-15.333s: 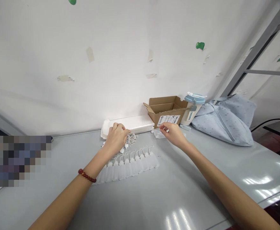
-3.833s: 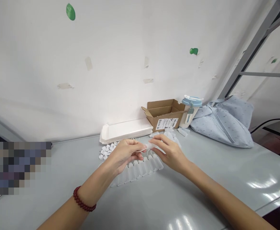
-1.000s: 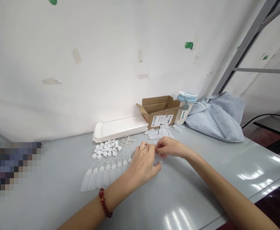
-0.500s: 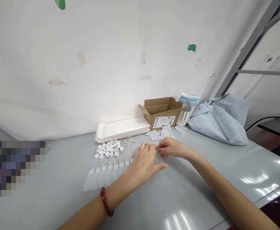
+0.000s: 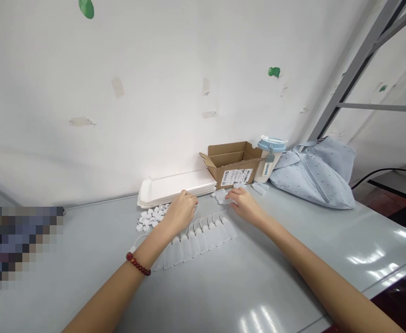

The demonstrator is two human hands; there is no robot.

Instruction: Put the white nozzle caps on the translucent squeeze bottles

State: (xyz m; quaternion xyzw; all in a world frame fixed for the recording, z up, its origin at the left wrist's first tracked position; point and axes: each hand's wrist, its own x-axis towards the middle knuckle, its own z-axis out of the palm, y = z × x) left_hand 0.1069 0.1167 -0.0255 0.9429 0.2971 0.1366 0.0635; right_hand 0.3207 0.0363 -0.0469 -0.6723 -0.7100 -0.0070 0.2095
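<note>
Mid-frame, the right hand [image 5: 243,204] is laying bent fingers on a loose translucent bottle [image 5: 223,199], the left hand [image 5: 181,210] curling beside the white caps [image 5: 150,216], both grips unclear: seemingly gathering parts, needing a fine pinch.

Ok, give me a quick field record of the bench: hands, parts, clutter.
left hand: curled, beside the loose caps
right hand: at the loose bottles
bottle row: lying side by side on the table
behind: tray stack, cardboard box, cup, blue bag
</note>
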